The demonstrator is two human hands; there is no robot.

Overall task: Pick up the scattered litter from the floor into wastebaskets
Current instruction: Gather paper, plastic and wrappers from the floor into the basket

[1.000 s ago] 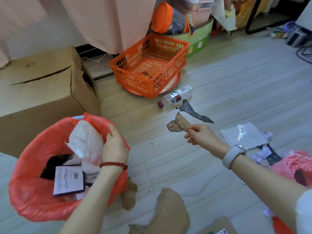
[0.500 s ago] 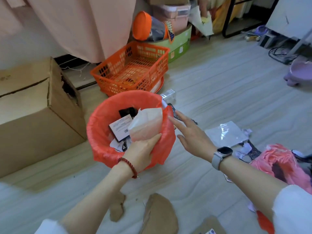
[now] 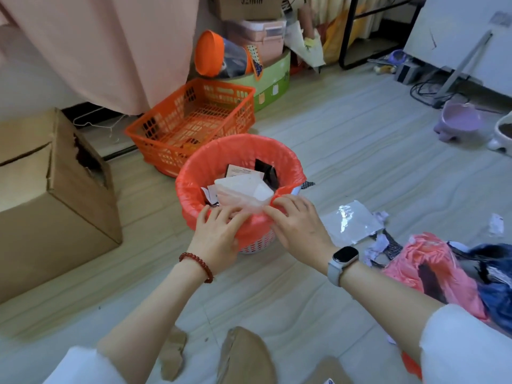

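A white wastebasket lined with a red bag (image 3: pixel 241 146) stands on the floor right in front of me. It holds papers, a black packet and a translucent wrapper (image 3: pixel 241 194). My left hand (image 3: pixel 219 236) rests on the near rim, fingers spread over the liner and the wrapper's edge. My right hand (image 3: pixel 299 225) lies beside it, fingers pressing the liner's fold. Litter lies on the floor: a clear plastic sheet (image 3: pixel 350 225), paper scraps (image 3: pixel 379 243), a pink-red bag (image 3: pixel 426 261) and cardboard pieces (image 3: pixel 243 356).
A big cardboard box (image 3: pixel 55 206) stands at the left. An orange crate (image 3: pixel 194 120) sits just behind the wastebasket, with a green tub (image 3: pixel 274 79) of clutter beyond it. A purple bowl (image 3: pixel 460 123) and cables (image 3: pixel 426 92) are at the far right.
The wastebasket has come from my left to straight in front of me, carried by my left hand. My right hand left the floor litter and now lies on the near rim.
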